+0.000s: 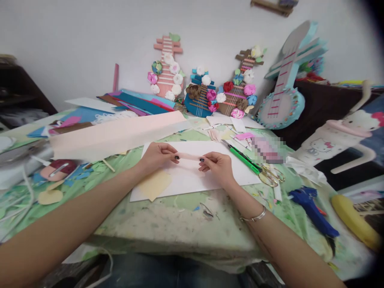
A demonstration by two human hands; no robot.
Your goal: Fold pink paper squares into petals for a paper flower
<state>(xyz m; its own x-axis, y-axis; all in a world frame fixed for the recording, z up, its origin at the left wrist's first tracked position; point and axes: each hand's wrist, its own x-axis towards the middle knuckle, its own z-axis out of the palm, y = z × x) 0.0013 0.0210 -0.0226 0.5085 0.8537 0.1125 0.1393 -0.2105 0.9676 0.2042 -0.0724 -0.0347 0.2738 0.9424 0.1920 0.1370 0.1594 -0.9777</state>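
Between my two hands a pale pink strip of paper (189, 156) is stretched sideways. My left hand (159, 157) pinches its left end with thumb and fingers, and my right hand (216, 165) pinches the right end. Both hands hover over a white board (192, 181) that lies on the table. On the board's left part rests a cream paper piece (154, 186) with a pointed lower tip. A green utility knife (244, 158) lies across the board's right side, beside gold-handled scissors (271, 176).
A long pale pink paper sheet (117, 136) lies behind my left arm. On the right are a blue glue gun (313, 210), a yellow curved object (355, 222) and a white tumbler (330, 140). Paper-flower-covered instrument models (199, 98) stand against the wall.
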